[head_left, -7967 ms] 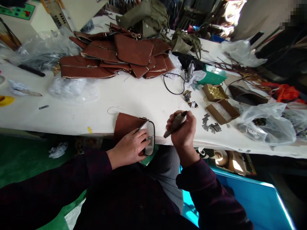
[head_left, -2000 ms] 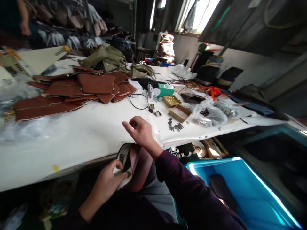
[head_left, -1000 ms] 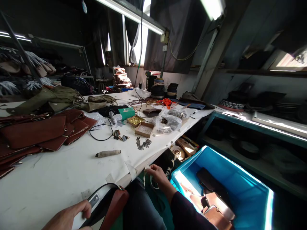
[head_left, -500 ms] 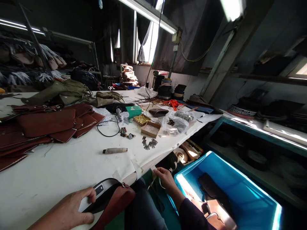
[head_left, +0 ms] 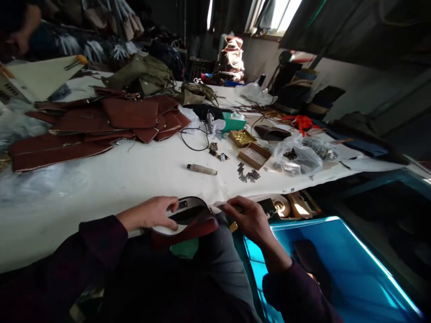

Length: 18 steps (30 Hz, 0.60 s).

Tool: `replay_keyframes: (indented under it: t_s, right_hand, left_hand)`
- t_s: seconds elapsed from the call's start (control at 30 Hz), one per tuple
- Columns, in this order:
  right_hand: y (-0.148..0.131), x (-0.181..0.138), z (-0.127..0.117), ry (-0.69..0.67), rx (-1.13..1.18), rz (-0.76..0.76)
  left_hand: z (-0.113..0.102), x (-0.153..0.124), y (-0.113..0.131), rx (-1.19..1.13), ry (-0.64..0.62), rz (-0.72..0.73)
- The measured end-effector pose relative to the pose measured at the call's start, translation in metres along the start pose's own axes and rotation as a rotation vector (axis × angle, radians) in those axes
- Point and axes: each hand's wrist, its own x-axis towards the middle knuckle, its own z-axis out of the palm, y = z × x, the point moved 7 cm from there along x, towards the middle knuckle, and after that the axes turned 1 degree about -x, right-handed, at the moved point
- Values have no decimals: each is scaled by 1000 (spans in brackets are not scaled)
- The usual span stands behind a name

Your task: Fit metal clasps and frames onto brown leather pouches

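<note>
Leather pouch (head_left: 202,228): mouth open at the near edge of the bench (head_left: 161,170), above the lap, apparently so the inside stays reachable.
Left hand (head_left: 153,213): thumb and fingers grip the pale-lined rim, seemingly spreading it.
Right hand (head_left: 249,217): fingers pinch a pale strip (head_left: 219,205) beside the pouch.
Wrapped tool (head_left: 202,169): lies beyond both hands, not blocking them.
Surroundings: leather pile (head_left: 129,114), metal plates (head_left: 253,175); blue crate (head_left: 357,269) below the right forearm.

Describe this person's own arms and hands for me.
The left hand and right hand are bare, without gloves, and no watch shows on either wrist. Both arms wear long, dark sleeves with a purplish tinge, the left sleeve and right sleeve each ending short of the hand. Any fabric pattern is too dim to make out.
</note>
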Motion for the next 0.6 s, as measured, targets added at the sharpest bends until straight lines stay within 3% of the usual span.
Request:
replay_keyframes:
  t_s: [0.1,0.23,0.43,0.6]
  right_hand:
    - [-52,27,59,-266,-144,-188]
    - [-62,52,110,-404,-501,-254]
    - [-55,62,120,-382,-686,-215]
    - [-58,62,118,-413,-606,-160]
  left_hand:
    - [0,1,-6,-59,20,7]
    - [0,-1,-10,-115,69,34]
    - [-2,-2,-14,-116,128,57]
    - [-1,-2,-16,-98,121,47]
